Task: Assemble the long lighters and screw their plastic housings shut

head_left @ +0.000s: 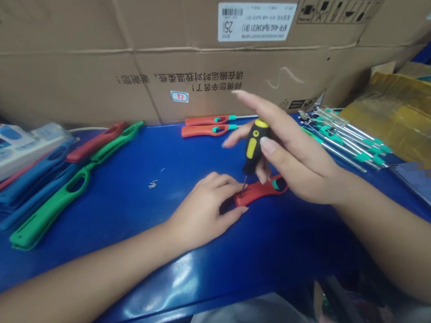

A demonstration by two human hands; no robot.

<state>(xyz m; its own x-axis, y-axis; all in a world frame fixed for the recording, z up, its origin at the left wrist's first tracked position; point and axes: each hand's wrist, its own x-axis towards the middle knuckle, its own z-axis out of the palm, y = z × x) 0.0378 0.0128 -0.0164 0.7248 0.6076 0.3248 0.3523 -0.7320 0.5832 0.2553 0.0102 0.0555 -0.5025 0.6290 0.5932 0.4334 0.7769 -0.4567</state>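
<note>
My left hand (pixel 206 210) rests on the blue table (pixel 132 193), its fingers curled around the end of a red plastic handle piece (pixel 261 190) and pressing it down. My right hand (pixel 286 157) holds a small black and yellow screwdriver (pixel 255 143) upright, thumb and middle fingers on its grip, index finger stretched out. The screwdriver's tip touches the red piece near my left fingertips.
Green, blue and red long handle shells (pixel 62 176) lie at the left beside a white power strip (pixel 4 157). Two red pieces (pixel 206 125) lie at the back. Metal rods with teal ends (pixel 343 136) are piled right. Small screws (pixel 154 184) lie loose. Cardboard boxes (pixel 200 41) stand behind.
</note>
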